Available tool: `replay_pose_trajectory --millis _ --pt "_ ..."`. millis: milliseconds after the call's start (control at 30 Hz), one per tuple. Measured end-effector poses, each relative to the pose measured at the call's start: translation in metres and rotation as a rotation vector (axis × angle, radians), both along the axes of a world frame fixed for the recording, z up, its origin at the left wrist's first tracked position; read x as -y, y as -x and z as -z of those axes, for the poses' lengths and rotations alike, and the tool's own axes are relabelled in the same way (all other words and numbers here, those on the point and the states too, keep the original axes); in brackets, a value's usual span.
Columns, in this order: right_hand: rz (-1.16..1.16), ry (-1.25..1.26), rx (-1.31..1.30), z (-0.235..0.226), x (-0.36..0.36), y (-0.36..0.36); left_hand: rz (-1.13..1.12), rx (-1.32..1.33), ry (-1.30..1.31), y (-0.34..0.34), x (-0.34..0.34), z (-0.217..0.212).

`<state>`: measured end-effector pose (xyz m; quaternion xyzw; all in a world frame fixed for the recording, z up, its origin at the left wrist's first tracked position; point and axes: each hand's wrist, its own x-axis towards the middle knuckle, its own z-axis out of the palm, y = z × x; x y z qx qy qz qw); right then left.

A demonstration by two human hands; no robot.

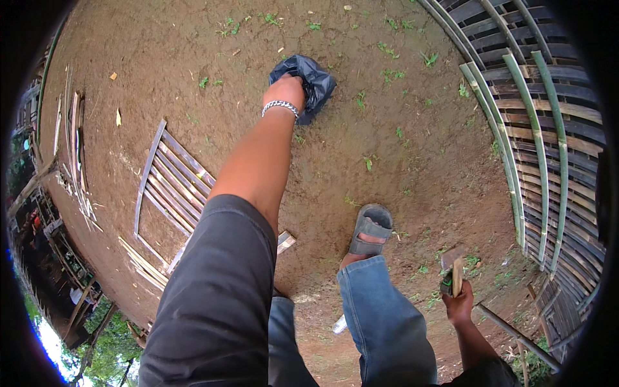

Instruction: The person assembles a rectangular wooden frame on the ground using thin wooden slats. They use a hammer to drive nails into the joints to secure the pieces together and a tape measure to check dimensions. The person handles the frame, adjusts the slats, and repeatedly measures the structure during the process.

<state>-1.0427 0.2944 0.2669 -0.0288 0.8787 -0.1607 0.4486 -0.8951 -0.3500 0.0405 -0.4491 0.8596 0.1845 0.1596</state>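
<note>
My left hand (pixel 287 90), with a chain bracelet at the wrist, reaches far forward over the dirt. It is closed on a crumpled black plastic bag (pixel 316 89); the fingertips are hidden in its folds, and what the bag contains cannot be seen. Low on the right, my right hand (pixel 460 307) grips a tool with a short wooden handle (pixel 457 276) and a flat, greyish metal head (pixel 451 257). Against that handle is a small dark item with green on it (pixel 446 284), also in the hand, its kind unclear.
A slatted bamboo panel (pixel 169 177) lies on the ground left of my arm, with loose strips (pixel 142 263) near it and longer ones (pixel 76 142) farther left. A bamboo slat wall (pixel 548 135) curves along the right. My sandalled foot (pixel 372 229) stands between.
</note>
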Motion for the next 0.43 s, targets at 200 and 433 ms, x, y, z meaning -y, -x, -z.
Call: replay_pose_trajectory --millis 200,433 --pt "0.252 0.066 -0.008 0.022 -0.044 -0.038 -0.054 0.006 0.085 -0.001 -0.01 -0.002" --pt "0.21 -0.028 0.057 0.03 -0.052 -0.072 -0.209 0.027 0.066 -0.008 -0.007 -0.01"
